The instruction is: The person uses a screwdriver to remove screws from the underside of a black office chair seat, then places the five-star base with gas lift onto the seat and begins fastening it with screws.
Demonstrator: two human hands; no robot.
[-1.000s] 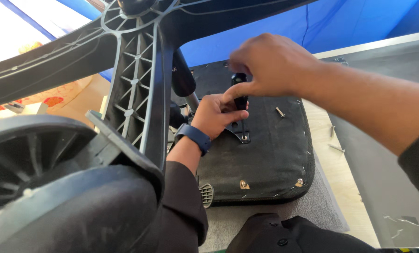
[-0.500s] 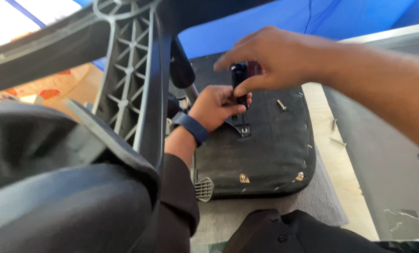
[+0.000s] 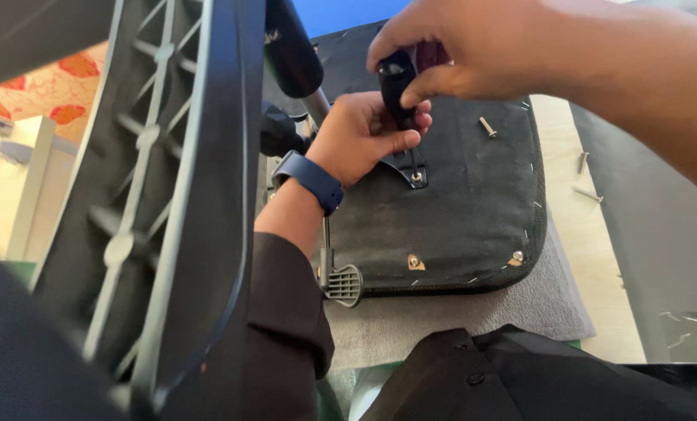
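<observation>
An upturned chair seat [image 3: 457,210], covered in black fabric with staples along its edge, lies in front of me. My right hand [image 3: 457,39] grips the black and dark red handle of a screwdriver [image 3: 397,78] from above. My left hand [image 3: 360,136], with a blue wristband, curls around the lower part of the screwdriver, just above a small black bracket [image 3: 412,165] on the seat. The tool's tip is hidden by my fingers. A loose screw [image 3: 486,126] lies on the fabric to the right of the hands.
The chair's ribbed black plastic base leg [image 3: 184,195] fills the left side, close to my left arm, with the central column [image 3: 294,54] behind it. A grey lever paddle [image 3: 342,282] sticks out at the seat's near edge. The seat rests on a grey towel [image 3: 457,320]. More screws [image 3: 583,162] lie on the wooden surface at right.
The view has come closer and lower over the seat. Both hands stay on the screwdriver at the bracket, and the right hand sits a little higher on the handle.
</observation>
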